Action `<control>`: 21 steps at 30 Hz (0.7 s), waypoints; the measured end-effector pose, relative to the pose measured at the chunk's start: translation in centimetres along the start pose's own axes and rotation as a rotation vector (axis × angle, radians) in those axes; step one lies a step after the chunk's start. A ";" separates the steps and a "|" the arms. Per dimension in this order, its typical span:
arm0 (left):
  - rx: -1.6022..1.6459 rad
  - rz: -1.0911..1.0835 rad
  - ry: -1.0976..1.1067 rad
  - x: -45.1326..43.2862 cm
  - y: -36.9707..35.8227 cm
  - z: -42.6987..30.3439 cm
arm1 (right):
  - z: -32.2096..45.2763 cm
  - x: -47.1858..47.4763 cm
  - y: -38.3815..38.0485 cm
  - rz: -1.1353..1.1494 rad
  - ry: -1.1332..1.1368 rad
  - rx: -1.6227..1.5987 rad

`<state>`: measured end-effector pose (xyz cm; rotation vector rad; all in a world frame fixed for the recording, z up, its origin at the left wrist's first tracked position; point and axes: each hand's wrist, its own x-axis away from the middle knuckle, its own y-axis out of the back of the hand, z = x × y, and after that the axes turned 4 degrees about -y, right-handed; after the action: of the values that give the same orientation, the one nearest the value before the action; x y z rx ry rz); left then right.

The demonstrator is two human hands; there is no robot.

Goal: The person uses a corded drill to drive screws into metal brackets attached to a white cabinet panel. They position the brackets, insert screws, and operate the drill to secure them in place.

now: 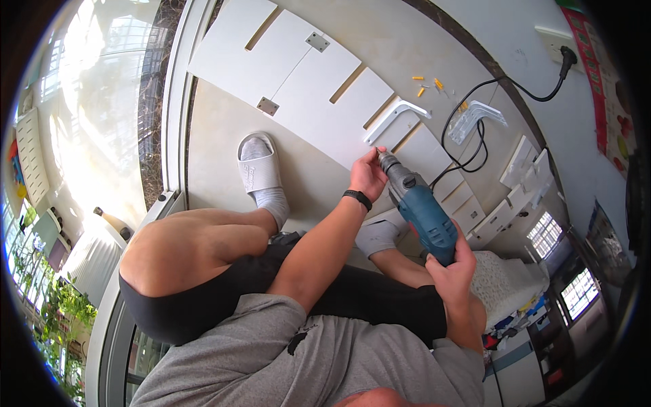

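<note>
My right hand (455, 264) is closed around the handle of a blue corded electric drill (427, 219), whose chuck points up and left. At the drill's tip, the fingers of my left hand (370, 173) pinch a small bit or screw; which one is too small to tell. Just beyond the tip, a white metal shelf bracket (389, 119) lies on a slotted white board (305, 81) on the floor. Two metal plates, one (318, 42) at the far edge and one (268, 106) at the near edge, span the board's seam. More white brackets (470, 122) lie to the right.
Yellow wall plugs (421, 92) and small screws are scattered on the floor beyond the board. The drill's black cable (480, 147) loops to a wall socket (554, 43). More white panels (508, 208) are at the right. A sliding-door frame (175, 102) runs along the left.
</note>
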<state>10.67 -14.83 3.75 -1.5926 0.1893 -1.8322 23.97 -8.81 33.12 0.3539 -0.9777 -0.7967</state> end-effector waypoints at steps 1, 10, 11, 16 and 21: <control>-0.005 0.005 -0.011 0.1 -0.2 -0.2 | 0.3 -0.1 -0.1 0.006 0.004 0.007; 0.049 -0.025 -0.043 -0.3 -1.2 -1.0 | 2.0 -0.9 -0.9 0.020 0.022 0.014; 0.047 -0.035 -0.043 -0.3 -1.2 -1.0 | 1.9 -0.9 -0.9 0.020 0.021 0.011; 0.027 -0.012 -0.031 -0.4 -0.3 -1.2 | 1.5 -1.0 -1.3 0.026 0.042 0.003; 0.036 0.001 -0.025 -0.3 -0.1 -1.4 | 1.9 -1.0 -1.2 0.044 0.017 0.032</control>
<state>9.38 -15.01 3.30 -1.5898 0.1453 -1.8042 21.53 -8.76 32.81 0.3652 -0.9800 -0.7375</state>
